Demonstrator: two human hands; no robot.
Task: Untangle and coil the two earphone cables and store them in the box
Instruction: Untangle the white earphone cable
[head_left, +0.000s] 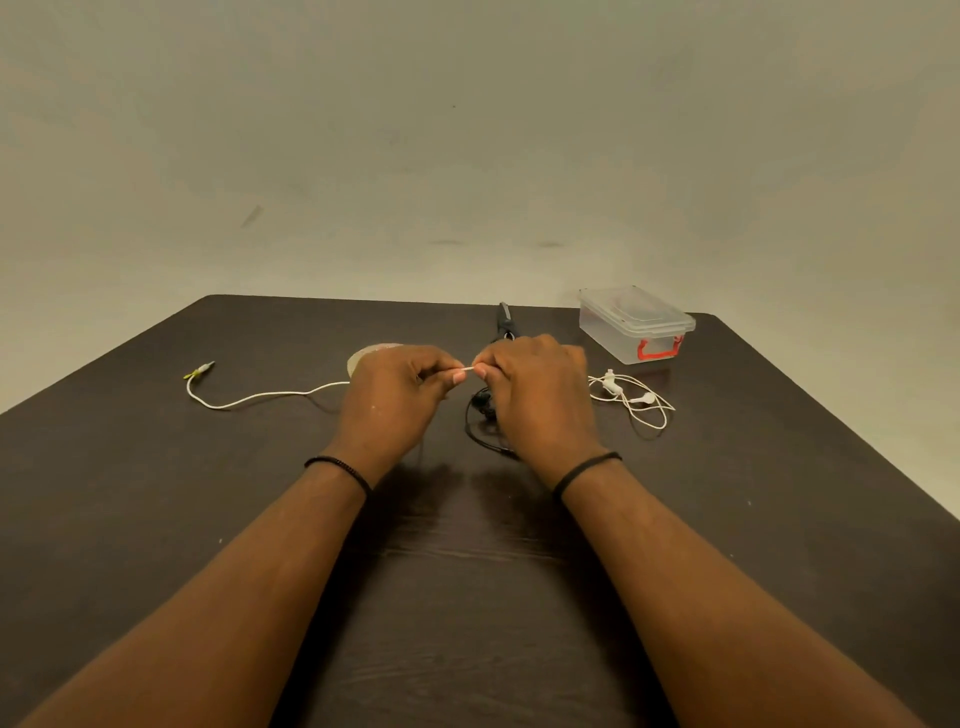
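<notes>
Mid-table, white cable (270, 396) between both hands' grips.

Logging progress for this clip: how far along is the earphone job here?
Early. Nothing is stored: the box sits lidded. Left hand and right hand pinch the white cable, stretched out, uncoiled. The black cable lies loose beneath. Coiling both and boxing remain.

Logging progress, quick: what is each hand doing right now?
Left hand: pinching the white earphone cable.
Right hand: pinching the same white cable.
</notes>
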